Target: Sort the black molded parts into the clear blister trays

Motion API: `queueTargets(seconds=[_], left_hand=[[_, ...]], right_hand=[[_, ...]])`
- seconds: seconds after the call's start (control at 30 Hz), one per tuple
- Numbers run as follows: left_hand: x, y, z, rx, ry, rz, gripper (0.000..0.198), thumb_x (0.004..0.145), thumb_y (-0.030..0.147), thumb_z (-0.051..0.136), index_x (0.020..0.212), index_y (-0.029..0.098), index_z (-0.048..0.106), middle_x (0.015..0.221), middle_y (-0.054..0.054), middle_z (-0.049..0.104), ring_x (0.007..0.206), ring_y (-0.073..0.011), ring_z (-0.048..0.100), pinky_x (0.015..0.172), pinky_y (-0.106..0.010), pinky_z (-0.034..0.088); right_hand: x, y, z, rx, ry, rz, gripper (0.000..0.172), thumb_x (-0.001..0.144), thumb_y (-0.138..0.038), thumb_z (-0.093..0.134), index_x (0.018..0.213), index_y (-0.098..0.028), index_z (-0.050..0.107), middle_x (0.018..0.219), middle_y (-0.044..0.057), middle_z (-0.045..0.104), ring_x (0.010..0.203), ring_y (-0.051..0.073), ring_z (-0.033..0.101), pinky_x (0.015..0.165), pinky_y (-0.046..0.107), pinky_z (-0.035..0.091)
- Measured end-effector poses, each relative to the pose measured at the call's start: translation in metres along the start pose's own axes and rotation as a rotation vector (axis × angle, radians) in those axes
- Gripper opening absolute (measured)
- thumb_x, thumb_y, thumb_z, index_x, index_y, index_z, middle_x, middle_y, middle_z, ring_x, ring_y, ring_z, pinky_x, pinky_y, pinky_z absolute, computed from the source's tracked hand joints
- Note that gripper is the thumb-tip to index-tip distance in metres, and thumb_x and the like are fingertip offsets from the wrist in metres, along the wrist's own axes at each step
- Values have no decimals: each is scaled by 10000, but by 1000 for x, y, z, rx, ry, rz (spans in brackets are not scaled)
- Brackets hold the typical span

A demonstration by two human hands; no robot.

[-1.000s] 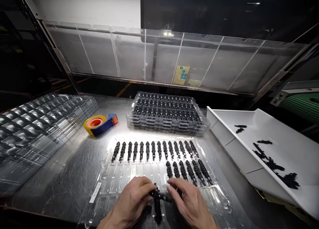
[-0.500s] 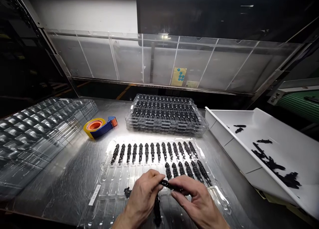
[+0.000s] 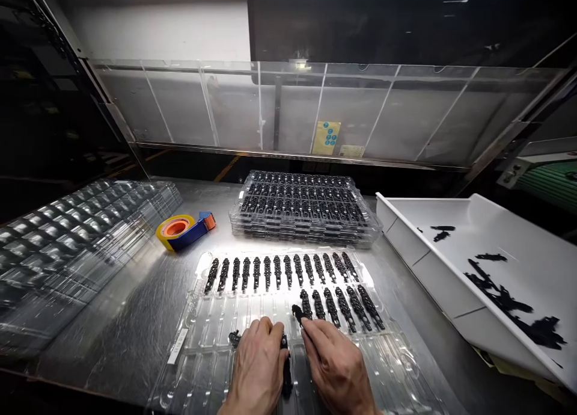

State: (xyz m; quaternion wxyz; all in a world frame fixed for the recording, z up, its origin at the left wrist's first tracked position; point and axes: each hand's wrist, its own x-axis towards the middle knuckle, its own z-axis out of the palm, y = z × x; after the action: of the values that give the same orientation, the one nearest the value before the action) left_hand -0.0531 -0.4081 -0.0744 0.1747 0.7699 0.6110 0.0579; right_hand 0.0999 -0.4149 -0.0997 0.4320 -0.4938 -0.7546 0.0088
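A clear plastic tray (image 3: 216, 325) lies in front of me, its back row filled with slim black perforated plastic parts (image 3: 267, 273). Several more stand at the right of the second row. My right hand (image 3: 336, 361) pinches one black part (image 3: 297, 313) at its lower end, tilted beside the leftmost of that row. My left hand (image 3: 258, 362) rests low over the tray, fingers curled and closed at another black part (image 3: 287, 376) that shows beyond its thumb. One more black piece (image 3: 234, 338) pokes out left of this hand, partly hidden.
Behind the tray stands a stack of filled clear trays (image 3: 304, 225). A tape dispenser (image 3: 184, 231) and a tall stack of clear trays (image 3: 90, 240) are at left. To the right is a white bin (image 3: 424, 246) with loose black parts (image 3: 509, 298). A clear panel (image 3: 225, 114) hangs across the back.
My hands have moved apart. The black part they both held is now in my right hand alone, over the second row. My left hand has let go of it and dropped to the part below.
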Motion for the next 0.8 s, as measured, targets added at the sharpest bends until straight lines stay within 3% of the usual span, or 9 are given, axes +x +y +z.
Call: queueTargets(seconds=[0.1, 0.27, 0.43, 0.53, 0.67, 0.8], left_hand=[[3, -1, 1, 5, -2, -17, 357, 782, 82, 533, 1118, 192, 581, 962, -66, 592, 922, -244, 531, 804, -367, 414], [4, 1, -4, -22, -29, -31, 253, 736, 62, 555, 931, 212, 618, 939, -43, 590, 912, -230, 541, 793, -349, 406], [2, 3, -4, -35, -60, -13, 199, 745, 64, 542, 860, 205, 622, 933, -46, 599, 904, -237, 559, 776, -350, 408], [2, 2, -8, -148, -2, -45, 170, 799, 69, 491, 835, 195, 600, 894, -37, 604, 834, -208, 568, 734, -326, 405], [9, -3, -22, -495, 71, -121, 128, 870, 196, 486, 760, 195, 551, 736, 5, 586, 693, -165, 548, 655, -285, 405], [14, -10, -32, -808, 155, -94, 154, 884, 298, 534, 771, 197, 562, 697, 21, 579, 684, -150, 569, 624, -247, 446]], right_hand=[[0, 4, 8, -59, -38, 25, 200, 923, -110, 455, 1053, -130, 605, 799, 59, 609, 704, 156, 556, 616, 270, 429], [2, 5, 14, -231, -224, 109, 159, 920, -248, 478, 961, -184, 617, 785, 53, 570, 762, 226, 488, 673, 361, 387], [0, 4, 9, -214, -344, 136, 192, 908, -175, 426, 911, -213, 615, 796, 48, 548, 781, 227, 452, 730, 392, 373], [-4, 6, 5, -191, -356, 167, 217, 901, -155, 413, 921, -215, 621, 787, 50, 549, 778, 229, 456, 711, 385, 378], [-7, 2, -7, 64, -323, 252, 241, 947, -256, 408, 1031, -222, 632, 840, 52, 608, 799, 210, 526, 702, 343, 427], [-2, -8, -16, 385, -409, 488, 311, 945, -394, 441, 1110, -229, 647, 929, 41, 688, 838, 181, 628, 721, 267, 491]])
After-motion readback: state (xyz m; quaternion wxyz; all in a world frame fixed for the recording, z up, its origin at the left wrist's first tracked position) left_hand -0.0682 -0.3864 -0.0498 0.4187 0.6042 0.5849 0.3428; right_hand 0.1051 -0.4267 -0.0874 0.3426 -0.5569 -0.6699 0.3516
